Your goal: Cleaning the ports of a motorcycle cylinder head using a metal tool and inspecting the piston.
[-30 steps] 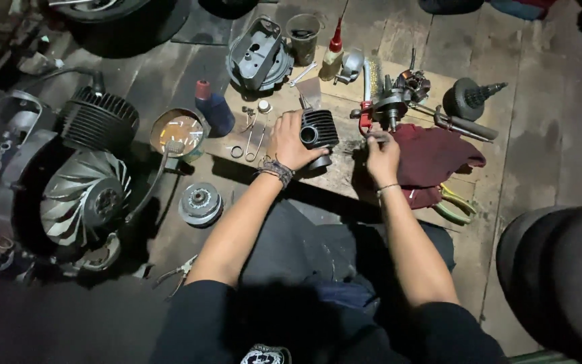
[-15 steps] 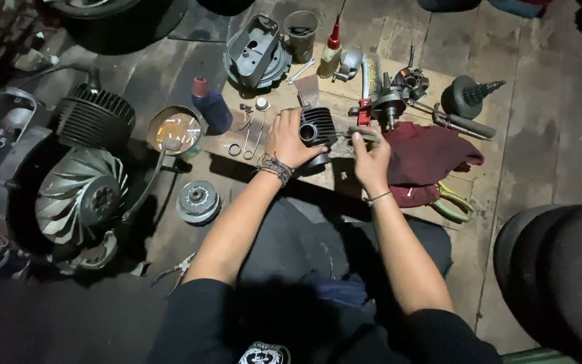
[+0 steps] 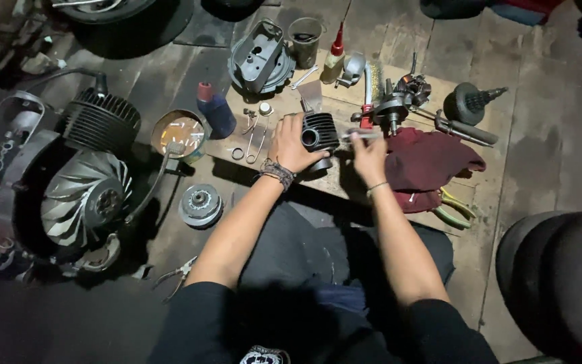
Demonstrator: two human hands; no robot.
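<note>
Left hand (image 3: 292, 143) grips a dark, finned metal engine cylinder (image 3: 320, 133), fingers wrapped over its left side, bore facing the camera. Cylinder sits on a flat wooden board (image 3: 345, 176) on the floor, in front of the seated person. Right hand (image 3: 370, 152) pinches a thin metal tool (image 3: 360, 135), its tip reaching the cylinder's right side. Just right of that hand lies a crumpled dark red cloth (image 3: 432, 162), with green-handled pliers (image 3: 454, 207) at its near edge. Behind the cylinder: a crankshaft assembly (image 3: 399, 101) and a small red-capped oil bottle (image 3: 334, 57). To the left, a round tin of amber liquid (image 3: 178, 133) and a silver finned fan wheel (image 3: 83, 195).
</note>
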